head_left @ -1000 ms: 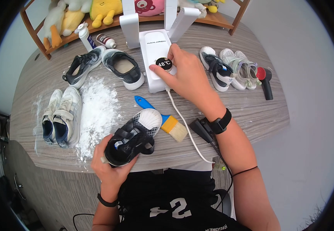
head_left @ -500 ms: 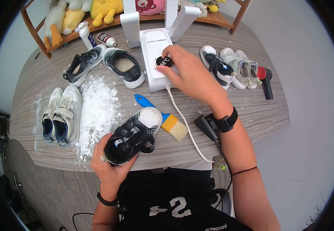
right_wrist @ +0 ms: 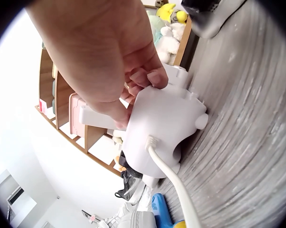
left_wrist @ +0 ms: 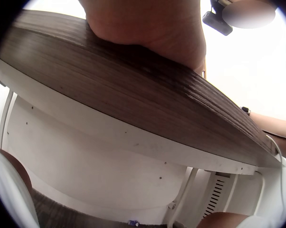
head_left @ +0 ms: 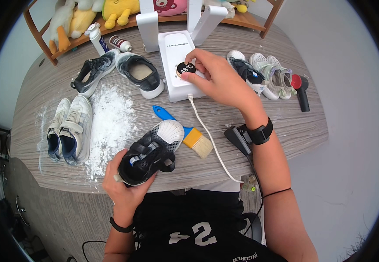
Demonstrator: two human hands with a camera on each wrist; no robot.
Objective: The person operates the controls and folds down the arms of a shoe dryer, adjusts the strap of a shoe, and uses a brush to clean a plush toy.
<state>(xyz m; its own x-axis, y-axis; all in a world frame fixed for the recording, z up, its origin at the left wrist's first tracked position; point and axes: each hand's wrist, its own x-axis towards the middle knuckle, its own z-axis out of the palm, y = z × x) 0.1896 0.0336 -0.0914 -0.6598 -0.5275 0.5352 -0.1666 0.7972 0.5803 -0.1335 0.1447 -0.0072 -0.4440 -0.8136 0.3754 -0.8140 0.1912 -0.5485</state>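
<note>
In the head view my left hand (head_left: 121, 181) grips the heel end of a small black shoe with a white toe (head_left: 148, 157), holding it over the table's front edge. My right hand (head_left: 220, 81) is at a white shoe dryer (head_left: 178, 43), thumb and fingers around its round dial (head_left: 186, 69), which reads 48°C. The right wrist view shows my fingers (right_wrist: 157, 78) curled over the dryer's white body (right_wrist: 154, 114); the dial is hidden there. Only the heel of my left hand (left_wrist: 147, 28) appears in the left wrist view, and the shoe is out of sight.
White powder (head_left: 108, 126) lies beside white shoes (head_left: 76, 126). A blue-handled brush (head_left: 194, 137) lies near the dryer's cord (head_left: 205, 133). Dark sneakers (head_left: 141, 74) and bottles (head_left: 97, 39) stand behind; small shoes (head_left: 274, 81) and a black-and-red device (head_left: 302, 91) are at right.
My right hand has turned around the dial, its thumb moving from the left side to the lower edge and its wrist shifting right. The left hand and its shoe have stayed nearly still.
</note>
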